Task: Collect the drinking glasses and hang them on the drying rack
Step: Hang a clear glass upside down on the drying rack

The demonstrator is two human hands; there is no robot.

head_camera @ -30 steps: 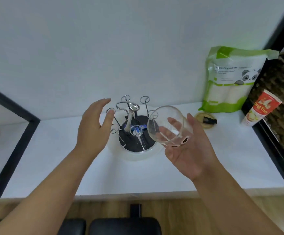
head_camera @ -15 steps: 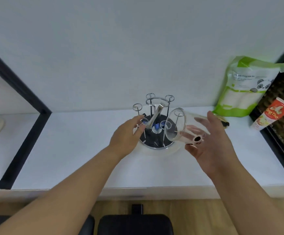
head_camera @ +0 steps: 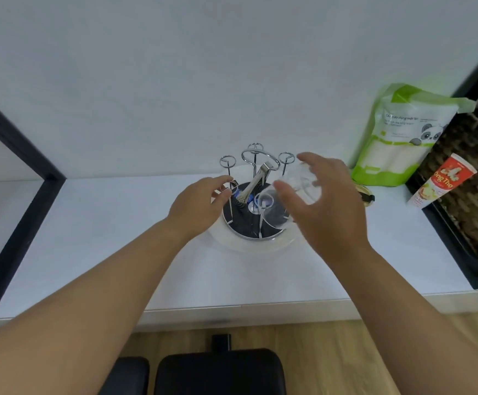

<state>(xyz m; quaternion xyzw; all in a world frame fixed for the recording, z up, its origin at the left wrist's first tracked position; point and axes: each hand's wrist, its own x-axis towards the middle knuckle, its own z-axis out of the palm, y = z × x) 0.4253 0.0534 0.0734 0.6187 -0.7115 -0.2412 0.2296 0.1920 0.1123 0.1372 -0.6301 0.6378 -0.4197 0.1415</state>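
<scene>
A chrome drying rack (head_camera: 256,166) with ringed prongs stands on a black round base inside a white dish, at the back of the white counter. My right hand (head_camera: 326,203) is shut on a clear drinking glass (head_camera: 277,206), turned mouth-down and tilted over a prong on the rack's right side. My left hand (head_camera: 200,203) rests at the rack's left edge, its fingers pinching a left prong. No other glass is in sight.
A green-and-white panda pouch (head_camera: 397,138) leans on the wall at right, with a gold lid (head_camera: 364,192) before it. A red-and-white tube (head_camera: 443,181) leans on a dark woven basket (head_camera: 471,189). A black frame (head_camera: 18,195) stands left. Black stools (head_camera: 218,372) sit below the counter edge.
My right hand has turned the glass from mouth-left to mouth-down and brought it over the rack. My left hand has closed onto a left prong.
</scene>
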